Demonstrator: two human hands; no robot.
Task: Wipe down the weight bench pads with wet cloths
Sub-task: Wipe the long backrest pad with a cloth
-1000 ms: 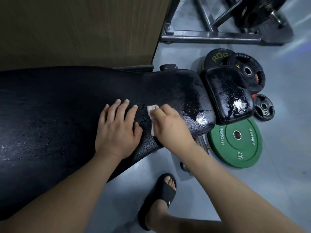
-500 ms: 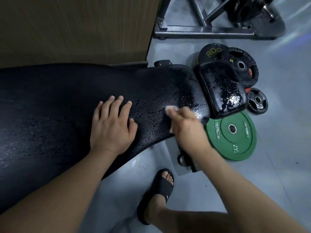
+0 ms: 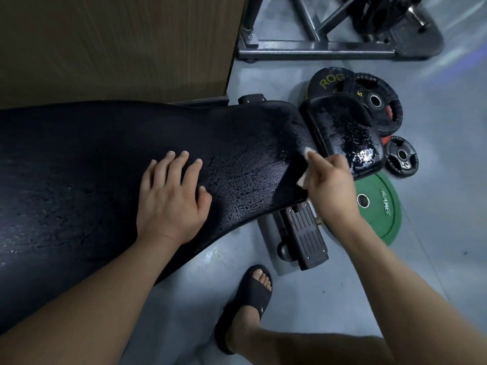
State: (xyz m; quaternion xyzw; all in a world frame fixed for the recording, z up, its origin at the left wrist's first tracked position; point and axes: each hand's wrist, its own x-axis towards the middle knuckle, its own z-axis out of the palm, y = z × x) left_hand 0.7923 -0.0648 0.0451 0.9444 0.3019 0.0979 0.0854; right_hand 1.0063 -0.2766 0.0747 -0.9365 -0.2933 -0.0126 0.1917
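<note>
Nearest us, a bare foot in a matte black slide sandal (image 3: pixel 250 296) stands on the smooth grey floor (image 3: pixel 329 299). Our left hand (image 3: pixel 171 204) lies flat on the long back pad (image 3: pixel 92 167), its fingers straight, slightly spread and holding nothing. The pad is black pebbled vinyl, tapering to the right and beaded with wet.

Our right hand (image 3: pixel 332 191) grips a small white cloth (image 3: pixel 307 152), bunched under curled fingers and pressed on the pad's far right end, at the gap before the seat pad (image 3: pixel 340 127). Only white scraps show at the fingertips and below the thumb.

Under that hand sits a ribbed black plastic frame foot (image 3: pixel 303 233). The seat pad is a rounded rectangle, glistening with droplets.

Beside it lies a green rubber plate (image 3: pixel 379 206) reading "HAMMER", with a small black plate (image 3: pixel 402 155) past it. Farther off, stacked black plates (image 3: pixel 369 101) show "ROG" in yellow and a "5". Beyond stand a steel rack base (image 3: pixel 316 46) and a wood-grain panel (image 3: pixel 118 43).
</note>
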